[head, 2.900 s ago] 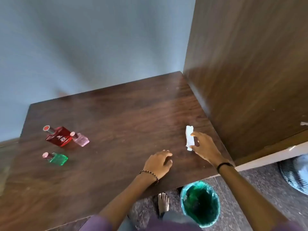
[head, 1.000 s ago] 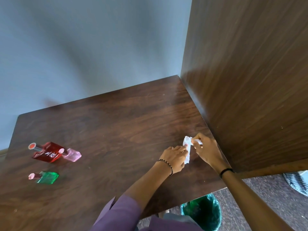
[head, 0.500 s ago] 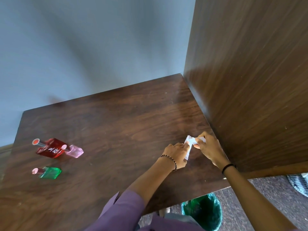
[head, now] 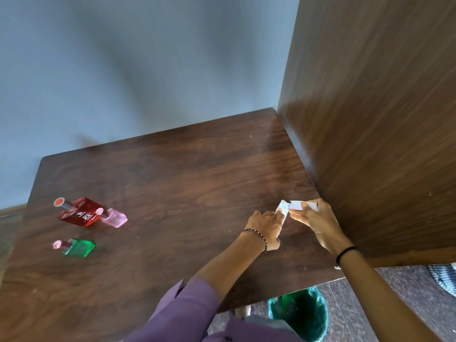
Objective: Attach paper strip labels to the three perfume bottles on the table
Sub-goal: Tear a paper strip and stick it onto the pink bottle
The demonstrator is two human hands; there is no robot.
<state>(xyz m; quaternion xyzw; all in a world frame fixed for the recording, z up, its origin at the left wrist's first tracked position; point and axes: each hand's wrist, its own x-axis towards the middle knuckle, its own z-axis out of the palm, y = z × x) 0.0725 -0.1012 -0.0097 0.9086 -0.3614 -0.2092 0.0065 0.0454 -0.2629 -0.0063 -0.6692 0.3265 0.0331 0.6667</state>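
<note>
Hands have drawn apart at the desk's (head: pixel 172 193) right side: the left hand (head: pixel 265 228) pinches one paper piece (head: pixel 283 208), the right hand (head: pixel 317 224) pinches a strip (head: pixel 297 205), seemingly just torn. Bottles (head: pixel 79 213) wait unlabelled, far left.

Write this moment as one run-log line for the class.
left hand: pinches paper | right hand: pinches paper | red bottle, pink bottle, green bottle: untouched on table
</note>
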